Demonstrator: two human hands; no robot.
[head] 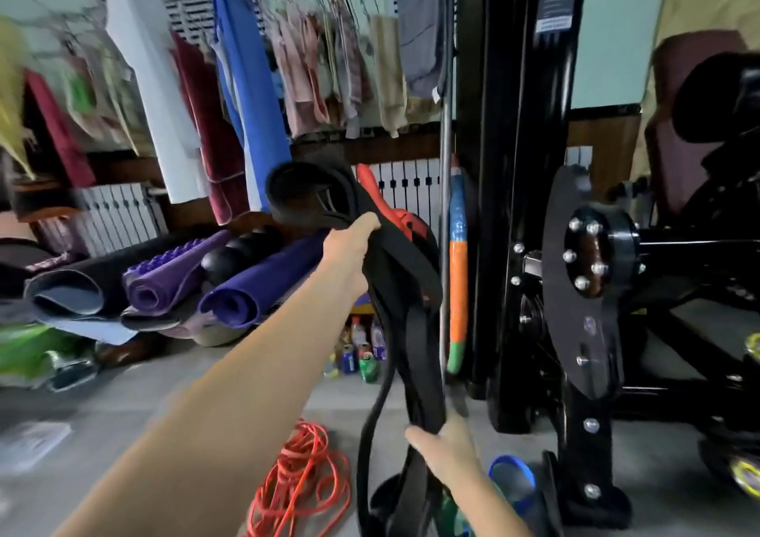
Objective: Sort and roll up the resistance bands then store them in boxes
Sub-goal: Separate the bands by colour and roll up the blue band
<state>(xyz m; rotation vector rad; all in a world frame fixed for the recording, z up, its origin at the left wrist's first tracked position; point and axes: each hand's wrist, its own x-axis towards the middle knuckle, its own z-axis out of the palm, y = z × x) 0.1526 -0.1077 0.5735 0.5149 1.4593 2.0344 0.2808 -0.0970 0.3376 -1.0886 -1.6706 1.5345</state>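
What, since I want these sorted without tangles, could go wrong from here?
The black bands, gripped as one bundle by the left hand above and the right hand below, have a red band mixed in; pulling one free may knot them. Their hanging loops could also snag the orange cord on the floor.

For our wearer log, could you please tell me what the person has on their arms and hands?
Nothing worn shows. The left hand and right hand are ungloved; the left forearm and right forearm are bare, no sleeve in view, no watch or band at either wrist. Blur hides any rings.
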